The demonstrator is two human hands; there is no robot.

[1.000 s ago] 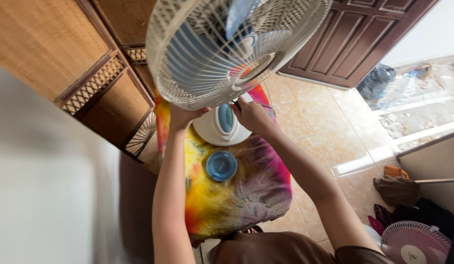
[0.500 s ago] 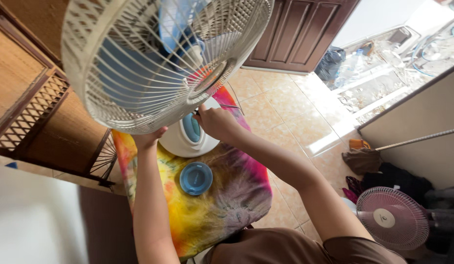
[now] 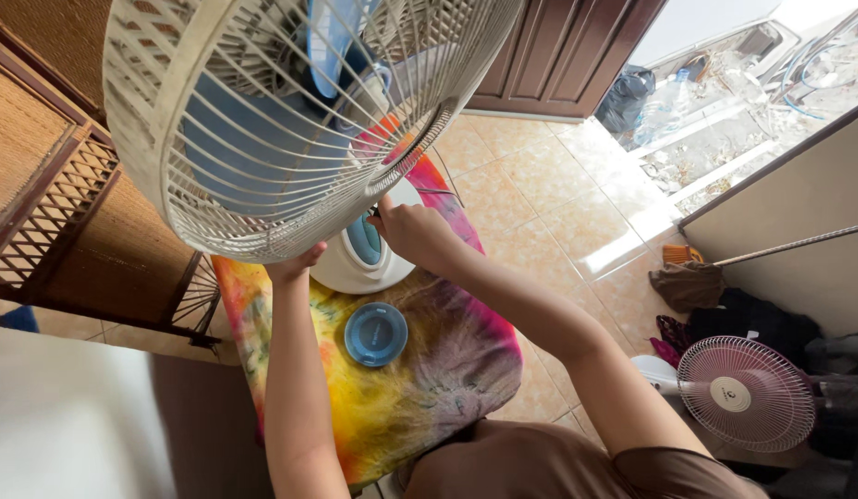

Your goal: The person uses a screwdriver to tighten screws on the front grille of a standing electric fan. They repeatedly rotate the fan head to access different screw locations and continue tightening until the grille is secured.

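A white table fan with a wire cage (image 3: pixel 262 139) and blue blades stands on its round white base (image 3: pixel 359 263), which rests on a bright tie-dyed cloth (image 3: pixel 419 388). My left hand (image 3: pixel 295 265) grips the lower rim of the cage. My right hand (image 3: pixel 412 231) is closed at the fan's neck just under the cage; what its fingers pinch is hidden. A round blue cap (image 3: pixel 375 334) lies flat on the cloth, between my forearms and apart from both hands.
A pink fan (image 3: pixel 745 393) lies on the tiled floor at lower right beside dark clothes (image 3: pixel 752 319). A brown wooden door (image 3: pixel 563 51) is behind, woven wood panels (image 3: pixel 50 185) at left. A broom with a long handle (image 3: pixel 780 248) leans near the wall.
The view has swung so the fan cage fills more of the top left. Both hands stay at the cage rim and neck; the blue cap has not moved.
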